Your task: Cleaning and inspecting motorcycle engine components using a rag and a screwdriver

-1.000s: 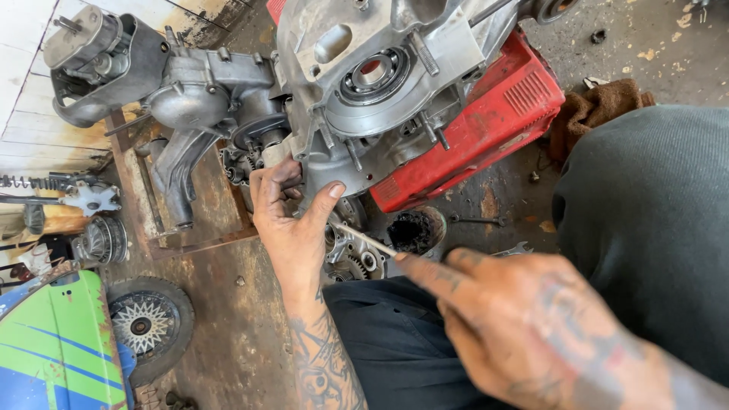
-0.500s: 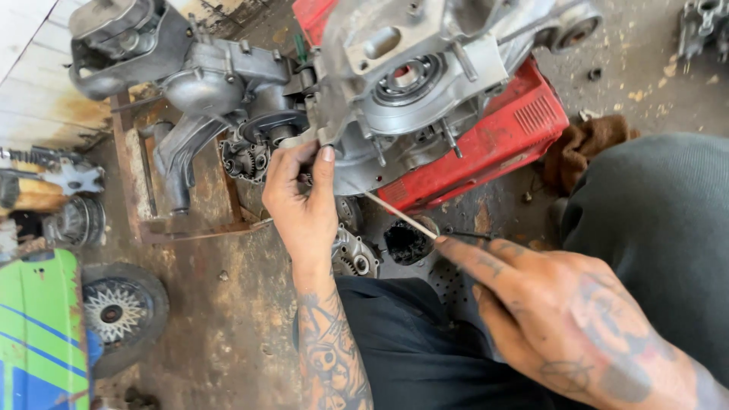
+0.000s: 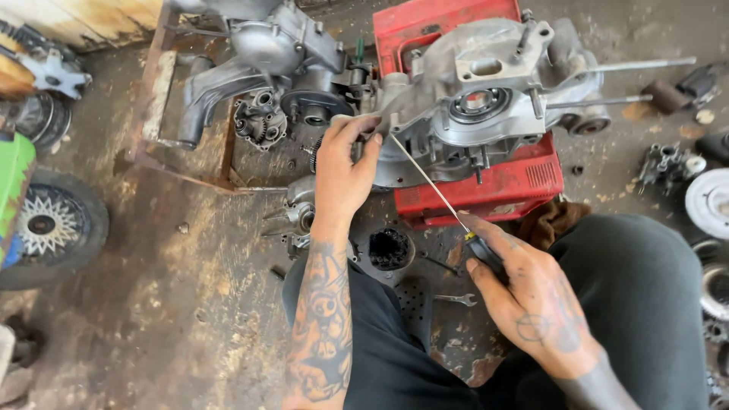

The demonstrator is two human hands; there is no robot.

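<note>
A grey metal engine case (image 3: 486, 106) with a round bearing in its middle rests on a red box (image 3: 501, 182). My left hand (image 3: 342, 178) grips the case's left edge, fingers curled over the rim. My right hand (image 3: 524, 300) holds a long thin screwdriver (image 3: 429, 182) by its dark handle. The shaft runs up and left, and its tip meets the case edge right by my left fingers. My dark trouser legs fill the lower right.
A second engine block (image 3: 266, 72) sits on a rusty frame at the upper left. A small wheel (image 3: 49, 228) lies at the left. A black toothed part (image 3: 389, 249), a small spanner (image 3: 454, 299), a brown rag (image 3: 550, 220) and loose engine parts (image 3: 706, 197) lie on the dirty floor.
The view has swung, so the engine case now sits more to the right. The screwdriver tip has risen to the case edge by my left fingers. My left hand keeps its grip.
</note>
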